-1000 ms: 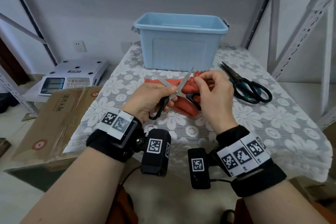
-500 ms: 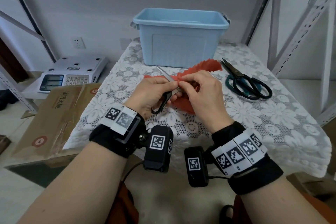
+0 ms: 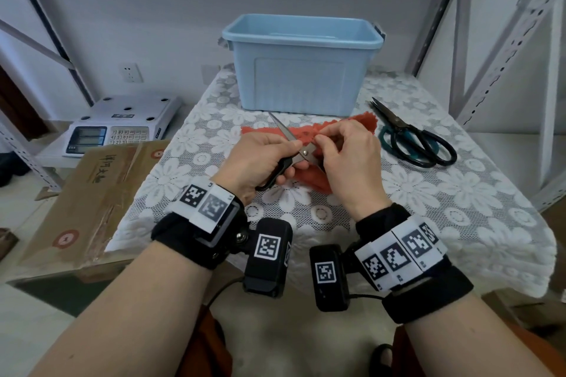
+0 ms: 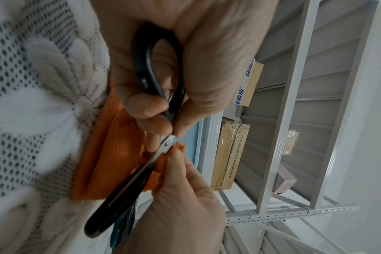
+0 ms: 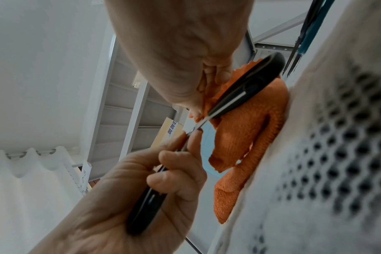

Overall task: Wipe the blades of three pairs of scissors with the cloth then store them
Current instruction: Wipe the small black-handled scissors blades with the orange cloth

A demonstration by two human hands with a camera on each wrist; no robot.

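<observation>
My left hand point(image 3: 284, 162) grips one black handle of a small pair of scissors point(image 3: 304, 154), held open above the table. One bare blade point(image 3: 277, 125) points up and to the left. My right hand point(image 3: 318, 139) pinches the orange cloth point(image 3: 364, 124) round the other blade close to the pivot, so that blade is hidden. In the left wrist view my fingers curl through the handle loop point(image 4: 157, 72), with the cloth point(image 4: 115, 163) bunched beneath. In the right wrist view the second handle point(image 5: 250, 86) lies over the cloth point(image 5: 239, 146). Larger scissors point(image 3: 410, 138) with teal and black handles lie at the right.
A light blue plastic bin point(image 3: 303, 70) stands open at the back of the lace-covered table point(image 3: 428, 208). To the left, off the table, are a weighing scale point(image 3: 119, 125) and a cardboard box point(image 3: 92, 193). Grey shelf uprights point(image 3: 505, 55) rise at the right.
My right hand slid the cloth down the right blade to the pivot, so that blade is now covered. The cloth's far end lifted, then settled back onto the table.
</observation>
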